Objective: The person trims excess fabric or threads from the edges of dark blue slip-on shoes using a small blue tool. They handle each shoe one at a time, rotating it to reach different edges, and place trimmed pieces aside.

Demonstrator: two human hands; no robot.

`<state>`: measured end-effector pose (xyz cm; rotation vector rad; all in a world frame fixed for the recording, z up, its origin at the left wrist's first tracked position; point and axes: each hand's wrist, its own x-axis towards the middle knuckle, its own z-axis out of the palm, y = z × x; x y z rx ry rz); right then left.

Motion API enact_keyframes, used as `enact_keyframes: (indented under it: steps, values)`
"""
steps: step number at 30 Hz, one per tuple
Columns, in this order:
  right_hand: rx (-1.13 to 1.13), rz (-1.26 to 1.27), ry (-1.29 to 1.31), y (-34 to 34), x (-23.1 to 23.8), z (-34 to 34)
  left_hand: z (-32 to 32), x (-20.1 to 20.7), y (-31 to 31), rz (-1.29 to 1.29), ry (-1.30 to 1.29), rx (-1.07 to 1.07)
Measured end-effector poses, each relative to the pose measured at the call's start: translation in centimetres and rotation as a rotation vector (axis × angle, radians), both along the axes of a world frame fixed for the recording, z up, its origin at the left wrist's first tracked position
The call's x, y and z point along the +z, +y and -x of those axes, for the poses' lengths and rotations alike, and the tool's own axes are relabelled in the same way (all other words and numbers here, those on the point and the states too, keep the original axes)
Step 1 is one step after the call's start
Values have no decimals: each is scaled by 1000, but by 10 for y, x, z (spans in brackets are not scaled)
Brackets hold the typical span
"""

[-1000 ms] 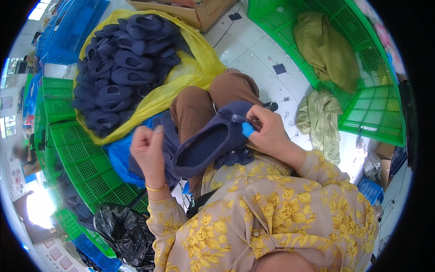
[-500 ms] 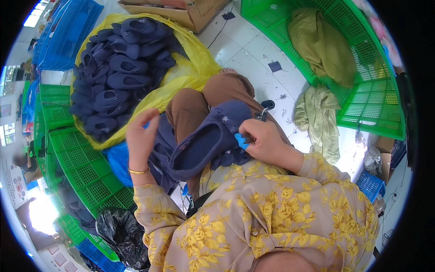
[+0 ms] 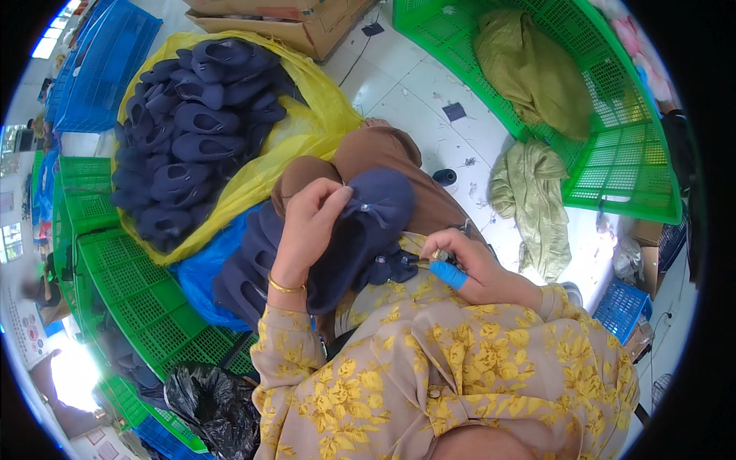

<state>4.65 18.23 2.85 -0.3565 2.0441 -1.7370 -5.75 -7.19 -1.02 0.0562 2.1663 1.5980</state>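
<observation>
A navy slip-on shoe (image 3: 389,192) with a small bow and shiny bead on its toe lies across my lap. My left hand (image 3: 310,230) is over the shoe, thumb and fingertips pinched together beside the bow; anything between them is too small to make out. My right hand (image 3: 479,268), with blue tape round a digit, closes on a small dark metal tool (image 3: 462,228) whose kind is partly hidden. Between the hands, several loose navy bows (image 3: 387,268) with beads rest on my lap. More navy shoes (image 3: 249,264) lie under my left forearm.
A yellow sack (image 3: 307,134) heaped with navy shoes (image 3: 207,120) stands ahead left. Green crates (image 3: 146,284) flank my left; a large green basket (image 3: 625,157) holding olive cloth is at right. A dark thread spool (image 3: 445,177) and cloth scraps lie on the tiled floor.
My left hand has come right from the shoe's left side to its bow. My right hand has drawn away from the shoe, down and right, with the tool. The shoe has turned slightly.
</observation>
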Motion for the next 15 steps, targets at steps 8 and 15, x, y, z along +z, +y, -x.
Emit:
enact_keyframes:
  steps: [8,15]
  values:
    - [-234,146,-290,24,-12,-19,-10,-16,-2,-196,258,40]
    - [-1062,424,-788,208,-93,-106,-4,-15,0,-72,405,-14]
